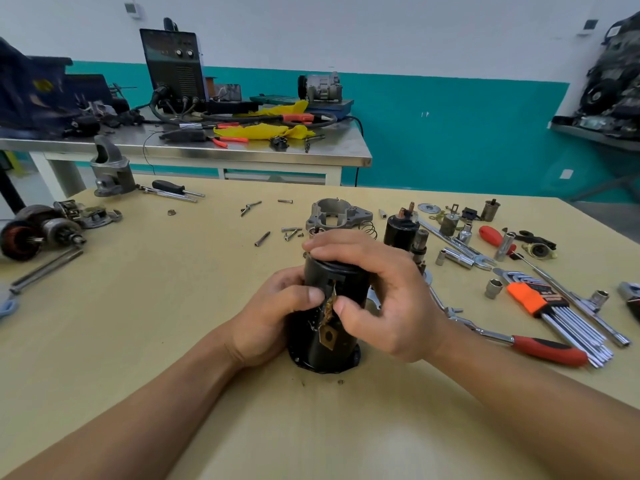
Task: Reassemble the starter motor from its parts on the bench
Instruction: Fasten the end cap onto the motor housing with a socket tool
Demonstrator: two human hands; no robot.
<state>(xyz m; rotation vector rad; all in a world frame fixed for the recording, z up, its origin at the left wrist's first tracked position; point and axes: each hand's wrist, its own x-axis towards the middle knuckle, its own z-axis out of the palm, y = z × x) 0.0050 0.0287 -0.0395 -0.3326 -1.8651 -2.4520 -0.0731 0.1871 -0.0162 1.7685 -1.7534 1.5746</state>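
both hands, left hand (273, 317) at nine o'clock and right hand (384, 299) at three, close around an upright black motor housing (332, 327) on the desk (173, 306).

The motor housing (329, 306) I hold is black, with a brass-coloured braided lead (328, 308) running down its side to a dull gold terminal tab. It stands on my pale tan table (173, 306), plain and unpatterned. Toward the right edge lies a ratchet (519, 341) with a red and black handle, and a set of chrome hex keys (568, 317) in an orange holder. Behind the housing sits a grey cast end bracket (337, 214) and a black solenoid (401, 230) with copper-coloured studs. At the left edge, the armature (20, 237) shows reddish-brown windings. The far wall is teal below, white above.
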